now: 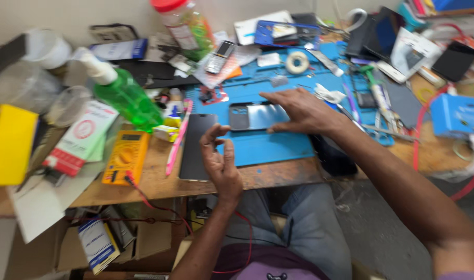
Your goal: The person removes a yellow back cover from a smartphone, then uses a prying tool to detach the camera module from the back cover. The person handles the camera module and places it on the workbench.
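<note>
My right hand [299, 111] rests palm down on a phone back cover [252, 116], dark and glossy with a camera cutout, lying on the blue work mat [268, 145]. My left hand [220, 161] is raised above the table's front edge, thumb and forefinger pinched together; whether something tiny is between them I cannot tell. Just left of it lies a black phone screen panel [195, 148], flat on the wooden table [154, 181]. A pink toothbrush [177, 137] lies beside the panel.
A yellow multimeter [125, 155] with a red lead, a green spray bottle [124, 96], a yellow box [9, 142], a tape roll [297, 62], an old keypad phone [219, 56], tools, phones and a blue box [457, 114] crowd the table.
</note>
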